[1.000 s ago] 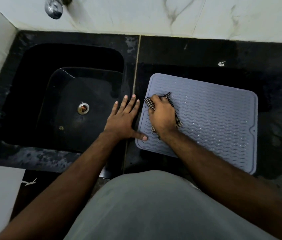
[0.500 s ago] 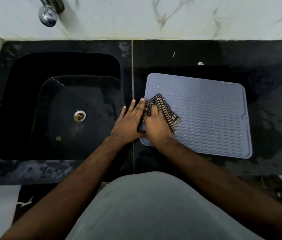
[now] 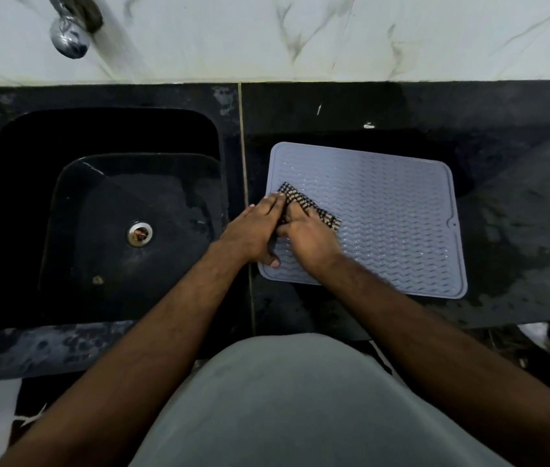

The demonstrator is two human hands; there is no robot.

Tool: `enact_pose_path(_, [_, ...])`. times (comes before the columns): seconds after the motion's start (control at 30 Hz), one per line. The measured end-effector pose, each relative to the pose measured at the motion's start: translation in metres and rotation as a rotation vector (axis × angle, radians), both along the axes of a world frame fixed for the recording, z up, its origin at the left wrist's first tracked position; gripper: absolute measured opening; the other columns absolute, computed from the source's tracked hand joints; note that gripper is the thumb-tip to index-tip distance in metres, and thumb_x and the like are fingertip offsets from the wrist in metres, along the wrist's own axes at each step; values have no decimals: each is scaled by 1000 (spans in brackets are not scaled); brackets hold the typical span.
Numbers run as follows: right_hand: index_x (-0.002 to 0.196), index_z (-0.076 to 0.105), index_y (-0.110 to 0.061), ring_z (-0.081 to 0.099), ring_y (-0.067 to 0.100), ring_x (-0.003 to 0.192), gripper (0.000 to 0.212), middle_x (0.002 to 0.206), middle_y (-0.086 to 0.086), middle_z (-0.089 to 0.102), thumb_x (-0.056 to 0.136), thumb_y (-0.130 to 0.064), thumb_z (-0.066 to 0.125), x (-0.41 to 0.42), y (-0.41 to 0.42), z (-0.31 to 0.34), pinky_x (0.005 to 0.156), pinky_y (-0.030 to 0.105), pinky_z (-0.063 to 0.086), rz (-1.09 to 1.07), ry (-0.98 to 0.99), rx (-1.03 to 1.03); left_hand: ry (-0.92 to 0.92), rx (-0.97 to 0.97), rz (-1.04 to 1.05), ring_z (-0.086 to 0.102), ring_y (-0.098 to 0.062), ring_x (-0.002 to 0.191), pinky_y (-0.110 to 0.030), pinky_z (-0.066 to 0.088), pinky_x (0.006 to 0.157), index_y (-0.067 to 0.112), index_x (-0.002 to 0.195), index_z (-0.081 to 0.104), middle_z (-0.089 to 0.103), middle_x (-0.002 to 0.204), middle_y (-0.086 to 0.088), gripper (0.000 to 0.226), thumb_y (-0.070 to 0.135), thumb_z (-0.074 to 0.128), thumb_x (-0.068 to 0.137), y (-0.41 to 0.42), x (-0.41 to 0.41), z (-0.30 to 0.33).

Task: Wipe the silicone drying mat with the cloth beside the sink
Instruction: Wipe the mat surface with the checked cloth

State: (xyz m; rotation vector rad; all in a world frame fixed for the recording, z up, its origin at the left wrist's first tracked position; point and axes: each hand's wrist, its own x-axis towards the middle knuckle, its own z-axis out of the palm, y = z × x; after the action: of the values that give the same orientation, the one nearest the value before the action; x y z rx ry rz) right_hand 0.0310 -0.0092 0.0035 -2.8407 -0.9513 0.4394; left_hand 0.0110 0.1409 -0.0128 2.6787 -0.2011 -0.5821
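A grey ribbed silicone drying mat [image 3: 391,217] lies flat on the black counter to the right of the sink. A small black-and-white checked cloth [image 3: 303,202] rests on the mat's left part. My right hand [image 3: 310,239] presses down on the cloth, which sticks out past the fingers. My left hand [image 3: 255,230] lies flat over the mat's left edge, fingers together and touching the cloth, thumb on the mat's near-left corner.
A black sink [image 3: 111,210] with a metal drain [image 3: 139,233] sits to the left. A chrome tap [image 3: 69,32] hangs from the marble wall above it. The wet black counter [image 3: 519,203] extends right of the mat.
My left hand has slid right from the counter seam onto the mat's edge and against the cloth. The right hand and cloth stay on the mat's left part.
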Motion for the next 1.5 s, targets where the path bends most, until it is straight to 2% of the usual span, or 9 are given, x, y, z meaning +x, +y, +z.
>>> enact_pose_path(0.17, [140,51,-44,39,30,118,40,134,0,37,101,-33,51,8,-44,-1,96,45,43,26,-64,-95,13,92,78,17,-26,153,-37,11,124,10,160,-9,9,168,-9,151,31,98,55,-17,2,13])
enact_pose_path(0.37, [150,38,-42,41,29,127,58,146,6,40,97,-23,52,-4,-74,-19,100,47,36,42,-178,-79,7,201,12,2,-24,156,-37,2,126,10,159,-11,-2,169,-12,143,25,94,64,-36,7,12])
enact_pose_path(0.53, [149,40,-36,36,27,133,59,150,2,39,93,-38,57,1,-86,-17,104,49,31,56,-32,56,164,-244,64,-19,-17,153,-27,0,123,12,154,-28,-30,164,-6,149,35,92,69,-48,7,10])
enact_pose_path(0.63, [143,53,-29,52,22,119,57,133,1,58,96,-58,40,14,-95,-10,101,45,42,-71,186,337,97,-338,173,-19,-18,153,-32,4,125,10,152,-31,-28,165,-8,153,41,92,66,-59,10,6])
enact_pose_path(0.7, [133,63,-21,56,19,108,48,119,2,64,99,-49,47,29,-95,-7,95,44,49,-166,144,490,55,-358,235,-21,-19,152,-35,3,126,10,152,-32,-28,164,-9,156,40,94,64,-62,10,2])
enact_pose_path(0.9, [154,28,-21,36,33,135,88,148,13,38,85,-68,57,49,-61,-12,109,49,36,-175,-5,112,-6,-348,337,-25,-22,151,-43,7,126,20,150,-34,-31,163,-10,160,45,95,60,-65,-3,-8])
enact_pose_path(1.23, [113,60,-17,64,25,102,51,106,3,67,85,-58,68,52,-49,-3,80,35,48,-235,76,141,-22,-510,434,-1,-21,156,-46,17,126,21,151,-34,-10,169,-8,160,63,89,57,-56,-2,-13])
enact_pose_path(1.4, [122,55,-18,62,23,102,48,111,2,65,92,-55,59,64,-38,10,87,39,53,-587,466,513,-8,-737,594,24,-8,148,-10,28,112,11,155,-25,16,167,-7,148,32,92,67,-46,-7,-15])
enact_pose_path(1.5, [119,53,-18,61,19,97,43,104,-3,64,91,-48,66,65,-26,14,77,33,51,-689,587,718,-9,-876,666,32,-14,147,-14,35,111,12,155,-22,23,163,-9,127,4,80,81,-40,-11,-20])
